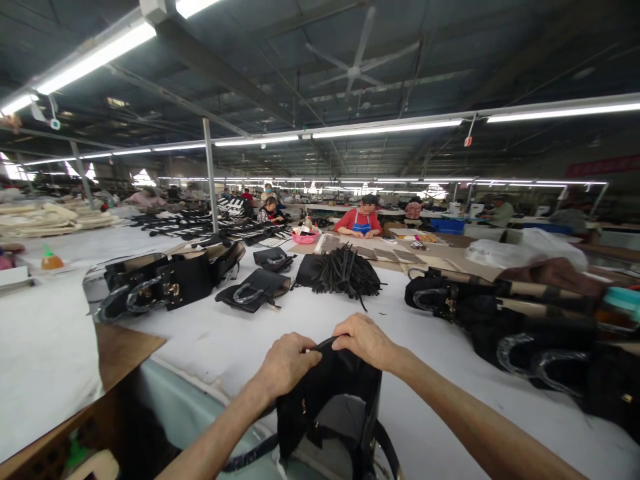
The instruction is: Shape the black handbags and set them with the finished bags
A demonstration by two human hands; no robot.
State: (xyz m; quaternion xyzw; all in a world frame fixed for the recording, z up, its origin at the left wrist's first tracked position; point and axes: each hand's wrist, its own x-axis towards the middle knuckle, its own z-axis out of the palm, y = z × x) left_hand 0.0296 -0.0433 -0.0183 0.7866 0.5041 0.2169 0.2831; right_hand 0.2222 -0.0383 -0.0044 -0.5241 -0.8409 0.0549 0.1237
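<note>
A black handbag (295, 427) stands in front of me at the near edge of the white-covered table, its opening facing up and toward me. My left hand (289, 363) pinches its far rim from the left. From the right, my right hand (364, 340) grips the same rim between thumb and fingers, a short gap from the left. Small gold-coloured metal fittings show on the bag, and dark straps hang at its lower sides. Just beyond my hands lies a pile of black strips (347, 270) on a dark piece. To its left rests a flat black bag (255, 290) with a plastic-wrapped handle.
Several black handbags stand at the left (187, 277) and more line the right side (540, 333). An orange glue bottle (52, 259) sits far left. A co-worker in red (367, 217) sits across the table, near a pink basket (304, 236). Clear plastic bags (525, 250) lie at right.
</note>
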